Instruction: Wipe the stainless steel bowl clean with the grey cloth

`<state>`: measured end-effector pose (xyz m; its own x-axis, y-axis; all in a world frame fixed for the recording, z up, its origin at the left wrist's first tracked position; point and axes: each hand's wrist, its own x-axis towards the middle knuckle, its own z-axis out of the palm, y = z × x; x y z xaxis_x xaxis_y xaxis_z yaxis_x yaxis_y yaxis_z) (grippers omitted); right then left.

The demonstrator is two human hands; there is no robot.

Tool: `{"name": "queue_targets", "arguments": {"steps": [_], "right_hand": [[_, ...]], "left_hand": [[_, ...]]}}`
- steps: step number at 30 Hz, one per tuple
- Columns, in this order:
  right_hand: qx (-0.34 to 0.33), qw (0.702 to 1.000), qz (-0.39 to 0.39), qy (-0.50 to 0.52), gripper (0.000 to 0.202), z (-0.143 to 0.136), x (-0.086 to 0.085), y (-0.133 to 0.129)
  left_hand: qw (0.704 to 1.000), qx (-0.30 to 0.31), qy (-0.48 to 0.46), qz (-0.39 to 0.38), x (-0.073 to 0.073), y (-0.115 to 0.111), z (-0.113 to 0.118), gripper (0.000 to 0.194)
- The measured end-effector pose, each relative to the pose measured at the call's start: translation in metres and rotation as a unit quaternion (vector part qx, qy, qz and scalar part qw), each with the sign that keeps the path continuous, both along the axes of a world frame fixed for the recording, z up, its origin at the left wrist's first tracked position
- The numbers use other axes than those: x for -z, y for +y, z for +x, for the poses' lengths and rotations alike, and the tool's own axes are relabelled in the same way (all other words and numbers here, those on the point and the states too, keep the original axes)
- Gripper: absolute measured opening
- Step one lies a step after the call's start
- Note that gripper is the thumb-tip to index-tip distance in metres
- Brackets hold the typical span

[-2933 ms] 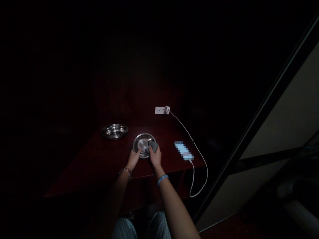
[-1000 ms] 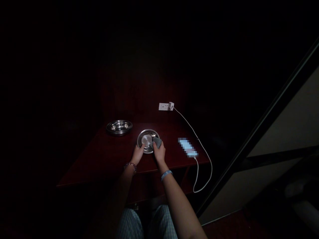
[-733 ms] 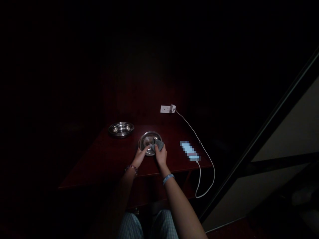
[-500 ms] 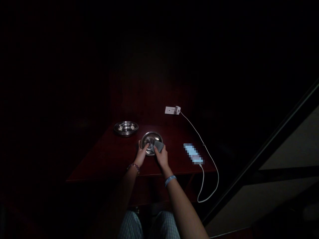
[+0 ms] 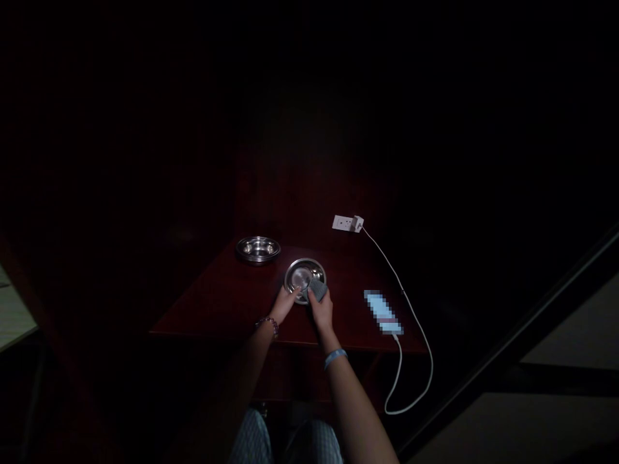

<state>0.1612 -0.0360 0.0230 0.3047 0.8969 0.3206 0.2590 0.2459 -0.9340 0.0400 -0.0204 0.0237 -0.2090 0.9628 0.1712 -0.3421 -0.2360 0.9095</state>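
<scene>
A shiny metal bowl [image 5: 300, 276] is tilted toward me above the dark red table [image 5: 217, 303]. My left hand [image 5: 285, 303] grips its lower left rim, thumb over the inside. In my right hand [image 5: 321, 309] is a grey cloth [image 5: 318, 289], pressed against the lower right of the bowl's inside. The fingers under the bowl are hidden. Further back on the left of the table stand stacked metal bowls [image 5: 258, 249]; their exact number cannot be made out.
A lit phone [image 5: 383, 312] lies on the table's right side. Its white cable [image 5: 424, 332] loops past the right edge up to a charger in the wall socket [image 5: 343, 223]. My knees are below the front edge.
The whole view has shifted, so the table and bowls appear further right. Both hands still hold the bowl and cloth; the cloth sits slightly differently against the bowl.
</scene>
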Motion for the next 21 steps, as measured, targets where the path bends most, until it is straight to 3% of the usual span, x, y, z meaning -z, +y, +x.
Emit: {"name": "queue_targets", "arguments": {"steps": [5, 16, 21], "right_hand": [[-0.030, 1.000, -0.001, 0.005, 0.034, -0.002, 0.001, 0.002], [0.065, 0.998, 0.014, -0.003, 0.029, -0.003, 0.003, -0.001], [0.082, 0.996, -0.009, -0.015, 0.030, -0.004, 0.002, -0.001]], "left_hand": [[0.998, -0.029, -0.050, -0.028, 0.005, 0.007, -0.003, 0.028], [0.994, -0.068, 0.022, -0.079, -0.011, -0.006, -0.003, 0.018], [0.996, -0.064, 0.041, -0.049, -0.015, -0.014, -0.006, 0.029]]}}
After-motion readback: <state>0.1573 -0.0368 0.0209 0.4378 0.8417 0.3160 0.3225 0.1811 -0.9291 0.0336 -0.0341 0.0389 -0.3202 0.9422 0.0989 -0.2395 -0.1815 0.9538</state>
